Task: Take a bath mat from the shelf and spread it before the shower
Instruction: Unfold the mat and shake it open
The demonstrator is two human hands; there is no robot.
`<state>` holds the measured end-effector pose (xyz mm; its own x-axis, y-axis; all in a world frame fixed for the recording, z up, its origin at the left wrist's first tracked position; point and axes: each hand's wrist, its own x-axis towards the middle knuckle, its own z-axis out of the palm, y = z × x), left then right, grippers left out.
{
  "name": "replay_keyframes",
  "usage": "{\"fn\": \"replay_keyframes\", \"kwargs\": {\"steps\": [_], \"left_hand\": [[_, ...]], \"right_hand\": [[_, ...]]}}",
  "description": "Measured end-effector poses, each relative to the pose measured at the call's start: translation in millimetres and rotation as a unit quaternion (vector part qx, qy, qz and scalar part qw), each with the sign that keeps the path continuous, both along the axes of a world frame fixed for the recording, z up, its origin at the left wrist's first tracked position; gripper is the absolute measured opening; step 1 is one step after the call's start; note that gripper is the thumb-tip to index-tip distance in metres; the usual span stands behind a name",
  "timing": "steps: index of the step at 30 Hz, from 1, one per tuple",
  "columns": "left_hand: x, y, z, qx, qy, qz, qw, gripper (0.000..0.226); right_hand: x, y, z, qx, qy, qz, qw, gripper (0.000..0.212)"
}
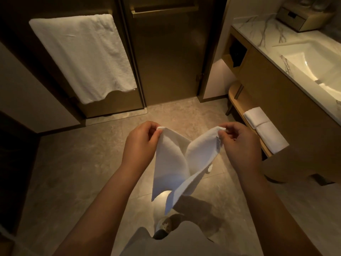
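Note:
A white bath mat (171,167) hangs in the air in front of me, partly unfolded, sagging in a V between two top corners. My left hand (142,141) pinches its left corner and my right hand (238,143) pinches its right corner. The mat's lower end dangles above the floor near my shoe. The bronze glass shower door (164,58) stands shut straight ahead, with bare floor between it and the mat. The low wooden shelf (238,100) under the vanity is to my right.
Two folded white towels (263,128) lie on the shelf. A large white towel (83,56) hangs on the left door panel. The marble counter with a sink (317,65) and a small drawer box (302,19) lies at the right. The tiled floor (77,163) stretches left.

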<state>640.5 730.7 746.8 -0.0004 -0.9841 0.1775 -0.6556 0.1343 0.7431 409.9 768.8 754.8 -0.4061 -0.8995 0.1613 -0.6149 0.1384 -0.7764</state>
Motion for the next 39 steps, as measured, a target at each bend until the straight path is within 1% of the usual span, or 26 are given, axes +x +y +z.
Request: {"fn": "replay_keyframes", "kwargs": {"steps": [3,7,14,18,20,22,26,28,30,32,35,39], "left_hand": [[8.3,-2.4,-10.1,0.010,-0.016,0.022,1.000,0.011],[20.9,-6.2,-20.6,0.028,-0.026,0.049,0.998,0.013],[38.2,-6.8,-37.6,0.045,-0.028,0.077,0.996,0.009],[48.6,-10.4,-50.7,0.066,-0.034,0.100,0.992,0.011],[56.9,-11.6,-59.3,0.091,-0.032,0.113,0.989,0.013],[66.8,-11.6,-68.5,0.115,-0.029,0.125,0.985,0.016],[83.2,-10.5,-83.0,0.145,-0.006,0.167,0.975,0.021],[85.4,-9.7,-86.3,0.154,-0.003,0.173,0.973,0.021],[86.5,-9.9,-88.5,0.148,0.002,0.186,0.971,0.022],[89.4,-11.9,-89.7,0.138,0.011,0.205,0.969,0.024],[92.5,-12.9,-93.4,0.149,0.006,0.195,0.969,0.022],[91.4,-12.8,-100.7,0.134,0.010,0.190,0.973,0.020]], "right_hand": [[-12.7,-0.7,-12.3,0.011,0.026,-0.012,1.000,0.022],[-28.3,-0.4,-28.9,0.024,0.040,-0.046,0.998,0.017],[-50.2,0.1,-53.5,0.088,0.066,-0.091,0.990,0.018],[-59.0,0.3,-71.4,0.156,0.078,-0.096,0.980,0.027],[-64.0,0.4,-82.3,0.203,0.073,-0.095,0.972,0.028],[-69.2,2.1,-90.5,0.229,0.065,-0.094,0.967,0.026],[-76.7,7.4,-99.4,0.184,0.042,-0.100,0.977,0.025],[-77.6,8.4,-101.7,0.188,0.056,-0.090,0.976,0.024],[-76.7,9.1,-103.6,0.171,0.063,-0.077,0.980,0.024],[-76.6,8.3,-103.7,0.144,0.064,-0.096,0.983,0.025],[-75.7,9.8,-106.6,0.184,0.078,-0.084,0.976,0.023],[-66.0,12.9,-112.3,0.178,0.096,-0.074,0.976,0.025]]}}
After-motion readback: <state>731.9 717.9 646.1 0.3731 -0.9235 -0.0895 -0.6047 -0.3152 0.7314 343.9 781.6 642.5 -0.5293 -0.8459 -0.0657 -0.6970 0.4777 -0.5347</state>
